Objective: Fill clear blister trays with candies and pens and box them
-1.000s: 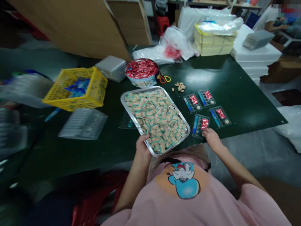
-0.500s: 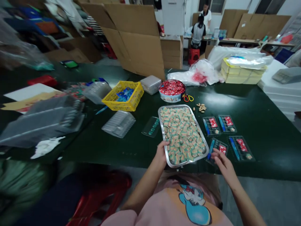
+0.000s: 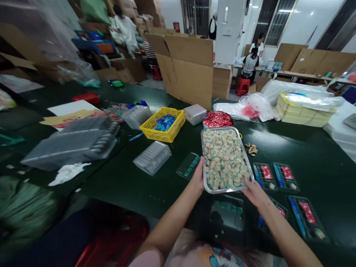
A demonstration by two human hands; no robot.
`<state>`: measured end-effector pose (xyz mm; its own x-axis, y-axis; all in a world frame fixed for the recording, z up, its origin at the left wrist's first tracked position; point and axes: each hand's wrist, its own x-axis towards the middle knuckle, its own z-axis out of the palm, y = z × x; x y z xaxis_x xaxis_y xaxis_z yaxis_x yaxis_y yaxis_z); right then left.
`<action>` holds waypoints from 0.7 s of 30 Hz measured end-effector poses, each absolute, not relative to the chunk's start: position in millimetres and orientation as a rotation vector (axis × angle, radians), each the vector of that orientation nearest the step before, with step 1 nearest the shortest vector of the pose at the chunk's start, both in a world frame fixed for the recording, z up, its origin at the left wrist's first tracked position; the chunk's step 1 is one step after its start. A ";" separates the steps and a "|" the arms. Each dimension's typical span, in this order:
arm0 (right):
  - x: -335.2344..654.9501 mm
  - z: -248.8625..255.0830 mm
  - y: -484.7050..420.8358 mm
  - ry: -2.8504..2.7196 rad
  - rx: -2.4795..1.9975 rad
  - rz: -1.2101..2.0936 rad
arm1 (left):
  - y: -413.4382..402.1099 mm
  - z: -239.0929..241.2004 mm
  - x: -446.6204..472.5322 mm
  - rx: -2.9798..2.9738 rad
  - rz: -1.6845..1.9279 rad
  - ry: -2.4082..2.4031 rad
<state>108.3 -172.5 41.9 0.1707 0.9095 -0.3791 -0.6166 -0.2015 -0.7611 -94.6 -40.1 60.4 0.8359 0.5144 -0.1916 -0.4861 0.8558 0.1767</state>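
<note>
Both my hands hold a metal tray heaped with small pink-and-green wrapped pieces. My left hand grips its left edge, thumb at the rim. My right hand is closed on the lower right corner. The tray appears raised and tilted over the table. Below it lies a clear plastic lid or tray with green marks, and a similar one lies to the left. To the right are several clear packs with blue pens and red pieces; my right forearm partly covers one.
A round tin of red-wrapped pieces stands behind the tray. A yellow basket holds blue items. Loose peanuts lie right of the tray. Stacked clear trays, an upright cardboard box and co-workers are farther off.
My right hand has moved from the packs to the tray's corner. The tray is lifted and shifted away from me, uncovering a clear plastic piece below. The head view has tilted up.
</note>
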 end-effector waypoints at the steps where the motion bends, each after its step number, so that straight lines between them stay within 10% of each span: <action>1: 110.3 43.0 -152.5 -0.387 -1.054 1.426 | -31.2 62.1 -96.0 0.135 0.601 0.240; 21: 173.5 0.2 136.3 -0.289 -1.289 1.043 | -49.0 15.8 -194.0 0.256 0.818 0.193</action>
<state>173.5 136.3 0.2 0.5402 0.7619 -0.3574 -0.4694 -0.0797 -0.8794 -194.0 -49.0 15.8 0.6694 0.7396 -0.0707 -0.6934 0.6560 0.2981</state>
